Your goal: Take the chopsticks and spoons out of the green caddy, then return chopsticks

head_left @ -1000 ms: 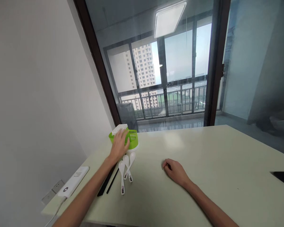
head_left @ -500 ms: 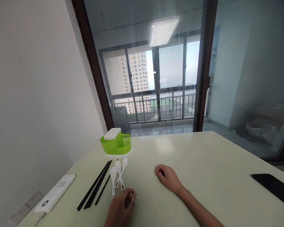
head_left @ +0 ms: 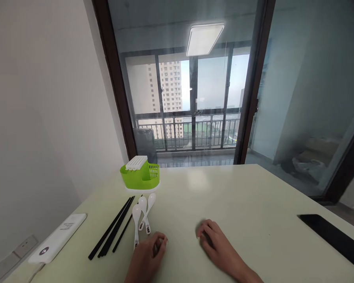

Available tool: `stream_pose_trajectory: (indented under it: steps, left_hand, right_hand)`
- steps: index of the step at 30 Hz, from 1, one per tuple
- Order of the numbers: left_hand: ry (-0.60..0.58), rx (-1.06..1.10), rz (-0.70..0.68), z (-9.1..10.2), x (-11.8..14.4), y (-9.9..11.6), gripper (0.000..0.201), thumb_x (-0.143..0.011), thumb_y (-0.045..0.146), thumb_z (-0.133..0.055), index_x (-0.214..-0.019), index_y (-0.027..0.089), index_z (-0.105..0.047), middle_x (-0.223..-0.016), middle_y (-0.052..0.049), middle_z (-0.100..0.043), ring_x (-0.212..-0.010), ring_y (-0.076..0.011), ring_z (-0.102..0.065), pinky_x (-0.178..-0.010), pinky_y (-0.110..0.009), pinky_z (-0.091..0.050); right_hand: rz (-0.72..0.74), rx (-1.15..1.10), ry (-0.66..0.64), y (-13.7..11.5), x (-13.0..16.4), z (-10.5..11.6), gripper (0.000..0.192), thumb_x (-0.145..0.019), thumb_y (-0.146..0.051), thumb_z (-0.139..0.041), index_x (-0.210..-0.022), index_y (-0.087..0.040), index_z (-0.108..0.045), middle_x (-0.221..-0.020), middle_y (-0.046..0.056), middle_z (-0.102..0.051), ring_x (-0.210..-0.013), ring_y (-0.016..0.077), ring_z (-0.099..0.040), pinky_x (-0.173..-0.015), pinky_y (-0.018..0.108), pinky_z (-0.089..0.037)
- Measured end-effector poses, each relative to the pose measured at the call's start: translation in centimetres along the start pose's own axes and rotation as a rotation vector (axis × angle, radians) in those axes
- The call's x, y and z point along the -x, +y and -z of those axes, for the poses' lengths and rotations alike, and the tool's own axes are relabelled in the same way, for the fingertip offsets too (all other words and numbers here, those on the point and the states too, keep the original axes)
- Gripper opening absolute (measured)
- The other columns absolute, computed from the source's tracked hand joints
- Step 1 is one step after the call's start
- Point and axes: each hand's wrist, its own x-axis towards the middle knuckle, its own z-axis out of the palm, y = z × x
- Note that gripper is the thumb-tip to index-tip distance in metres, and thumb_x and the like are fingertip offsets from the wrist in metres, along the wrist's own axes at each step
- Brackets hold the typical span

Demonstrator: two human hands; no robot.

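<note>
My left hand [head_left: 150, 253] rests at the table's near edge, its fingers curled in towards the thumb; I see nothing in it. Just beyond its knuckles lie three white spoons [head_left: 136, 214], two of them crossed, and the nearest handle ends close against the hand. Left of the spoons are several black chopsticks [head_left: 115, 232], roughly side by side. My right hand [head_left: 216, 241] lies on the bare tabletop with loosely bent fingers and a gap between them and the thumb. It holds nothing. Behind the spoons stands a green utensil holder [head_left: 138, 179] with a white slotted top.
On the left, a white power bank [head_left: 59, 237] with a cable lies near the wall. A black flat object [head_left: 333, 237] is at the right edge of the pale table [head_left: 253, 188]. Past the table's far edge stands a dark-framed glass door [head_left: 244, 129].
My right hand has drawn nearer to me, and its fingers have loosened from a tighter curl. The left hand stays beside the spoons. The view has shifted slightly to the right.
</note>
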Motion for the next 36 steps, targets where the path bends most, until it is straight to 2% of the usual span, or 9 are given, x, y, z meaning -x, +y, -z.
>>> stream_pose_trajectory:
  steps: [4, 10, 13, 15, 19, 22, 25, 30, 36]
  left_hand:
    - [0.012, 0.002, -0.001, -0.1, -0.1, 0.2, 0.031, -0.095, 0.046, -0.045, -0.091, 0.026, -0.068, -0.065, 0.001, -0.064, -0.058, -0.0179, -0.057, -0.061, -0.029, -0.039]
    - [0.109, 0.055, 0.011, 0.6, 1.1, -0.7, 0.037, -0.093, 0.056, -0.044, -0.095, 0.028, -0.068, -0.065, 0.0, -0.064, -0.057, -0.0189, -0.058, -0.061, -0.029, -0.044]
    - [0.278, 0.025, 0.134, 2.6, 2.1, -2.6, 0.041, -0.089, 0.061, -0.044, -0.102, 0.029, -0.067, -0.074, -0.002, -0.068, -0.063, -0.0213, -0.062, -0.064, -0.031, -0.048]
    - [0.406, -0.057, 0.235, 4.5, 2.6, -4.1, 0.042, -0.087, 0.061, -0.043, -0.104, 0.029, -0.065, -0.087, -0.005, -0.071, -0.076, -0.0254, -0.066, -0.07, -0.034, -0.051]
    - [0.532, -0.294, 0.26, 7.8, 2.9, -6.9, 0.056, -0.083, 0.062, -0.04, -0.115, 0.021, -0.062, -0.112, -0.016, -0.067, -0.111, -0.0365, -0.059, -0.098, -0.048, -0.047]
    - [0.509, -0.425, 0.334, 8.7, 3.2, -8.4, 0.074, -0.081, 0.065, -0.038, -0.133, 0.015, -0.054, -0.139, -0.021, -0.055, -0.131, -0.0423, -0.045, -0.108, -0.058, -0.038]
    - [0.441, -0.471, 0.414, 8.5, 3.4, -9.3, 0.091, -0.077, 0.07, -0.04, -0.148, 0.011, -0.042, -0.153, -0.021, -0.043, -0.14, -0.0436, -0.037, -0.11, -0.06, -0.034]
    - [0.306, -0.462, 0.449, 7.8, 3.1, -10.0, 0.1, -0.077, 0.073, -0.042, -0.154, 0.009, -0.032, -0.15, -0.022, -0.048, -0.141, -0.0419, -0.04, -0.113, -0.057, -0.031]
    - [0.253, -0.498, 0.4, 8.0, 0.7, -9.5, 0.09, -0.086, 0.065, -0.036, -0.15, 0.002, -0.034, -0.141, -0.026, -0.056, -0.136, -0.0416, -0.047, -0.108, -0.053, -0.038]
  right_hand:
    - [-0.024, 0.004, 0.073, -0.4, 2.5, 0.2, 0.018, -0.094, -0.019, -0.046, -0.102, -0.026, -0.06, -0.113, 0.008, -0.061, -0.108, 0.0221, -0.06, -0.094, 0.037, -0.051]
    - [-0.016, -0.031, 0.14, 0.1, 2.9, 0.1, 0.016, -0.097, -0.025, -0.047, -0.1, -0.026, -0.062, -0.11, 0.008, -0.065, -0.109, 0.0231, -0.062, -0.096, 0.038, -0.051]
    - [-0.023, -0.055, 0.148, -0.3, 2.7, 0.4, 0.017, -0.098, -0.027, -0.047, -0.099, -0.026, -0.064, -0.11, 0.009, -0.066, -0.109, 0.0234, -0.062, -0.096, 0.038, -0.051]
    - [-0.029, -0.059, 0.14, -0.5, 2.8, 0.5, 0.017, -0.098, -0.029, -0.048, -0.098, -0.026, -0.064, -0.11, 0.008, -0.067, -0.109, 0.0232, -0.062, -0.096, 0.038, -0.051]
    - [-0.046, -0.064, 0.117, -0.4, 3.1, 0.6, 0.017, -0.099, -0.033, -0.047, -0.098, -0.027, -0.063, -0.111, 0.008, -0.066, -0.111, 0.0232, -0.061, -0.098, 0.038, -0.049]
    - [-0.054, -0.073, 0.107, -0.3, 3.4, 0.6, 0.018, -0.1, -0.035, -0.046, -0.1, -0.027, -0.063, -0.113, 0.008, -0.066, -0.112, 0.0234, -0.06, -0.1, 0.039, -0.049]
    - [-0.058, -0.081, 0.099, -0.3, 3.5, 0.6, 0.02, -0.101, -0.037, -0.046, -0.1, -0.028, -0.064, -0.113, 0.008, -0.067, -0.112, 0.0233, -0.061, -0.099, 0.039, -0.05]
    - [-0.058, -0.074, 0.104, -0.4, 3.6, 0.6, 0.02, -0.1, -0.037, -0.047, -0.101, -0.029, -0.065, -0.113, 0.008, -0.067, -0.111, 0.024, -0.062, -0.098, 0.04, -0.051]
    - [-0.047, -0.074, 0.094, 0.3, 3.7, 0.3, 0.02, -0.101, -0.038, -0.046, -0.102, -0.029, -0.064, -0.114, 0.008, -0.066, -0.113, 0.0237, -0.061, -0.099, 0.039, -0.05]
